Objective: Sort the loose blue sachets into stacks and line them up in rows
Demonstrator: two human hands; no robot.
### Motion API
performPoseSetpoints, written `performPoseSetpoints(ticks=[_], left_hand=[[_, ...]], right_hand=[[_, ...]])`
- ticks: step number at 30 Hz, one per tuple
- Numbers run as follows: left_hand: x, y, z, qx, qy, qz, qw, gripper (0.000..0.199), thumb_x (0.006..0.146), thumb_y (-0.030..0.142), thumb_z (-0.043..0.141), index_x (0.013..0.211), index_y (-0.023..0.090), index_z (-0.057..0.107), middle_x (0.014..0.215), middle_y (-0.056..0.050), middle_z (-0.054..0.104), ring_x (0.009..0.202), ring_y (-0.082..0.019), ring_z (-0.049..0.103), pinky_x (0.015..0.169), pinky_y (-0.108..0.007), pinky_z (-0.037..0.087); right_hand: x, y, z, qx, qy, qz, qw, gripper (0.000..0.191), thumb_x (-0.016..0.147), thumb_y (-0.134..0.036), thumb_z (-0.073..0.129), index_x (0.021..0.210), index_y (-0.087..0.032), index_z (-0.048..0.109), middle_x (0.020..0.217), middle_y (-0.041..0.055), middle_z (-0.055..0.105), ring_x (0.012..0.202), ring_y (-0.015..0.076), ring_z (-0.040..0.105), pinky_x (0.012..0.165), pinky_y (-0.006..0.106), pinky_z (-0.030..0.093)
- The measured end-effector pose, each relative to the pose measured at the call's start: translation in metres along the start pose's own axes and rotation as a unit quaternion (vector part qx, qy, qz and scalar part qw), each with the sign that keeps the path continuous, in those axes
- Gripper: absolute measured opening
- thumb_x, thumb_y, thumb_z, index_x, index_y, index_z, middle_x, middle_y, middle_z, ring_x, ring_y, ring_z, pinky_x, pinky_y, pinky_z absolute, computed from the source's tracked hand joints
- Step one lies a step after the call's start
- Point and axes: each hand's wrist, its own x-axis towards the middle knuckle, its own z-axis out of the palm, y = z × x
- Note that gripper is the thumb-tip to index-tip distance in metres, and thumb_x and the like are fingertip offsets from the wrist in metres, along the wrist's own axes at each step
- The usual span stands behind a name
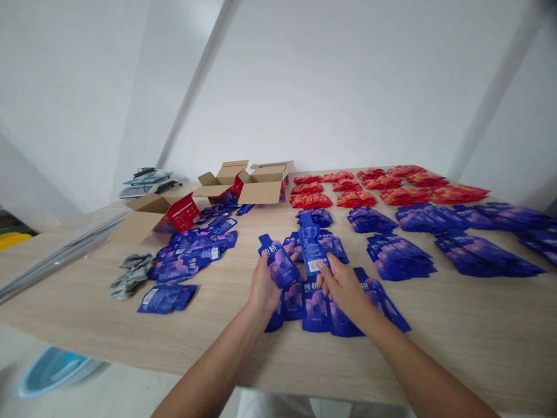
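Note:
My left hand is closed on a blue-purple pouch with its printed front facing me. My right hand grips another blue pouch by its lower end, its barcode side showing. Both pouches are held above the table, close together. Beneath and around my hands lie several more blue pouches, spread in an overlapping row near the table's front. Behind the held pouches sits a small pile of blue pouches, partly hidden.
Stacks of blue pouches and red pouches fill the right side. On the left are loose blue pouches, grey gloves and an open carton. Two open cartons stand behind. A blue basin is on the floor.

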Motion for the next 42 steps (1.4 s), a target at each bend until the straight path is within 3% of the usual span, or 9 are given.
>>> performPoseSetpoints(ticks=[4, 8, 13, 17, 22, 25, 29, 35, 42], left_hand=[[-0.006, -0.008, 0.006, 0.006, 0.016, -0.004, 1.000, 0.044, 0.086, 0.052, 0.048, 0.101, 0.013, 0.064, 0.083, -0.009, 0.071, 0.076, -0.021, 0.068, 0.075, -0.033, 0.053], [-0.012, -0.026, 0.017, 0.046, 0.004, 0.046, 0.998, 0.036, 0.068, 0.037, 0.075, 0.095, 0.015, 0.066, 0.085, -0.007, 0.071, 0.081, -0.020, 0.068, 0.080, -0.031, 0.052], [-0.013, -0.021, 0.010, 0.063, -0.005, 0.087, 0.994, 0.033, 0.068, 0.029, 0.074, 0.095, 0.011, 0.068, 0.091, -0.012, 0.072, 0.088, -0.025, 0.067, 0.082, -0.035, 0.051], [-0.019, -0.012, 0.003, 0.093, -0.028, 0.121, 0.988, 0.038, 0.071, 0.032, 0.072, 0.104, 0.012, 0.067, 0.100, -0.012, 0.070, 0.091, -0.025, 0.066, 0.082, -0.035, 0.051], [-0.027, -0.035, 0.005, 0.114, 0.003, 0.139, 0.984, 0.038, 0.070, 0.038, 0.073, 0.098, 0.015, 0.067, 0.097, -0.007, 0.071, 0.091, -0.022, 0.065, 0.083, -0.031, 0.048], [-0.025, -0.042, -0.001, 0.169, 0.024, 0.168, 0.971, 0.037, 0.074, 0.046, 0.068, 0.099, 0.018, 0.066, 0.098, -0.005, 0.070, 0.097, -0.022, 0.062, 0.086, -0.030, 0.046], [-0.016, -0.018, -0.031, 0.338, 0.050, 0.220, 0.914, 0.035, 0.081, 0.050, 0.057, 0.095, 0.019, 0.065, 0.102, -0.007, 0.067, 0.104, -0.022, 0.057, 0.093, -0.031, 0.041], [-0.019, -0.005, -0.090, 0.546, 0.096, 0.202, 0.807, 0.046, 0.074, 0.047, 0.062, 0.107, 0.015, 0.060, 0.117, -0.015, 0.059, 0.117, -0.030, 0.049, 0.103, -0.043, 0.032], [-0.031, -0.051, -0.074, 0.661, 0.007, 0.216, 0.718, 0.073, 0.076, 0.055, 0.058, 0.134, 0.013, 0.043, 0.147, -0.017, 0.032, 0.140, -0.031, 0.018, 0.114, -0.045, 0.012]], right_hand=[[-0.008, -0.006, 0.005, -0.236, 0.005, -0.086, 0.968, 0.024, 0.089, -0.020, 0.036, 0.105, -0.015, 0.052, 0.064, 0.0040, 0.064, 0.058, 0.0197, 0.063, 0.057, 0.029, 0.044], [-0.016, -0.011, 0.015, -0.280, -0.067, -0.174, 0.942, 0.029, 0.081, -0.011, 0.043, 0.108, -0.014, 0.052, 0.079, 0.0087, 0.068, 0.070, 0.0213, 0.065, 0.063, 0.030, 0.045], [-0.017, -0.015, 0.013, -0.147, -0.044, -0.168, 0.974, 0.021, 0.084, -0.029, 0.054, 0.102, -0.019, 0.051, 0.071, 0.0001, 0.058, 0.068, 0.0169, 0.058, 0.066, 0.029, 0.045], [-0.011, -0.009, 0.017, -0.005, 0.033, -0.088, 0.996, 0.032, 0.081, -0.041, 0.058, 0.102, -0.020, 0.046, 0.095, 0.0053, 0.057, 0.084, 0.0184, 0.057, 0.071, 0.031, 0.048], [-0.008, -0.002, 0.030, 0.152, -0.044, -0.035, 0.987, 0.030, 0.083, -0.040, 0.055, 0.102, -0.022, 0.041, 0.098, 0.0027, 0.058, 0.092, 0.0177, 0.058, 0.080, 0.034, 0.049], [-0.009, -0.005, 0.030, 0.198, -0.050, 0.002, 0.979, 0.038, 0.082, -0.038, 0.056, 0.111, -0.023, 0.037, 0.105, 0.0043, 0.058, 0.080, 0.0151, 0.062, 0.066, 0.030, 0.053], [-0.016, -0.013, 0.013, 0.183, -0.085, 0.122, 0.972, 0.051, 0.083, -0.046, 0.053, 0.123, -0.028, 0.027, 0.107, 0.0066, 0.060, 0.042, 0.0079, 0.052, 0.033, 0.022, 0.041], [-0.033, -0.012, -0.002, -0.043, -0.064, 0.134, 0.988, 0.040, 0.090, -0.038, 0.042, 0.124, -0.020, 0.034, 0.087, 0.0082, 0.068, 0.042, 0.0145, 0.058, 0.043, 0.027, 0.046], [-0.037, -0.021, 0.024, -0.380, -0.053, 0.078, 0.920, 0.044, 0.092, -0.033, 0.037, 0.127, -0.007, 0.041, 0.079, 0.0188, 0.070, 0.069, 0.0299, 0.067, 0.060, 0.037, 0.046]])
